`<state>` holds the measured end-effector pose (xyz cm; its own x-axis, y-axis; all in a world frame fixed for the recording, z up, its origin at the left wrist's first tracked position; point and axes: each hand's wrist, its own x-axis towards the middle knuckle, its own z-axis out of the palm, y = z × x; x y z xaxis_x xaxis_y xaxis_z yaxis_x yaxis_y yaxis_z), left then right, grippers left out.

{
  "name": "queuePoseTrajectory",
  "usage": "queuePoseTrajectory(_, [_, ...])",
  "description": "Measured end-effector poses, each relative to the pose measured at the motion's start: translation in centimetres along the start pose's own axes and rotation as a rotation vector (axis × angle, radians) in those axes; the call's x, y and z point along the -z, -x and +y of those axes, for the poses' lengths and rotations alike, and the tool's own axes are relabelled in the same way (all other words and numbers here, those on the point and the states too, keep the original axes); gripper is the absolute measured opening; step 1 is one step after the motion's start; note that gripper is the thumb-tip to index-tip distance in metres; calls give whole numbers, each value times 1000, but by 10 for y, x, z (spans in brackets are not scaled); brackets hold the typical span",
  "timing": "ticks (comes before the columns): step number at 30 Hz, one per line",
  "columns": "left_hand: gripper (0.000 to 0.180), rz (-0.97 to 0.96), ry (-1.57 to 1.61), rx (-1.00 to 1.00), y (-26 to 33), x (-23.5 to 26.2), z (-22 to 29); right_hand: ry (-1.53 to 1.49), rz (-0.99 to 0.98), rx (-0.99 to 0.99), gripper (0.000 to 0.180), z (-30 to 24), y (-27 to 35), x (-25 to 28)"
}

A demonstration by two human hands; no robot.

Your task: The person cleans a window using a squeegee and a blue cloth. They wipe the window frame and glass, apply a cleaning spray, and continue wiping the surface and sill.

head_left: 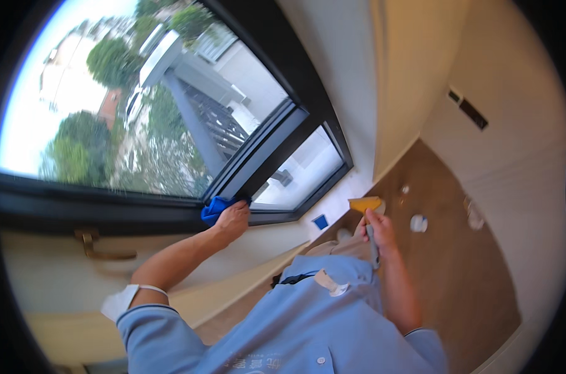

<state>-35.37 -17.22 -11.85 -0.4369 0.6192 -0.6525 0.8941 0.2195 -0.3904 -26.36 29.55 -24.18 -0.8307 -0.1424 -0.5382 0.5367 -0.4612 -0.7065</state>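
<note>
Light-blue shirt closest. Window frame as reference: left hand at its lower corner, fingers clenched on blue cloth. Right hand well below-right, gripping yellow scraper. Best: keep cloth flat, firm pressure along frame.

The small crumpled cloth under the left hand is bright blue. The thick metal window frame is black. The flat-bladed scraper in the right hand is yellow-orange with a grey handle. The short-sleeved collared shirt is light blue with white buttons. The plank floor is mid-brown, wood-grained and dotted with whitish spots. The walls and the sill panel are cream. The lever handle is brass-coloured. A small square by the skirting is dark blue.
</note>
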Motion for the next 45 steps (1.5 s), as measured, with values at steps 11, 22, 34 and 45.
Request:
queuePoseTrajectory(11, [36,137,1236,1125,-53,-21,115,379,-297,-141,50,-58,-23,-2])
queuePoseTrajectory(22, [55,2207,1483,2430,-58,-44,125,667,-258,-247,47,-115,-25,53])
queuePoseTrajectory(34, [64,1431,814,2669,-101,-90,110,654,-70,-272,49,-112,-11,82])
queuePoseTrajectory(45, [78,1584,1215,2238,-287,105,16,703,86,-144,48,-148,11,89])
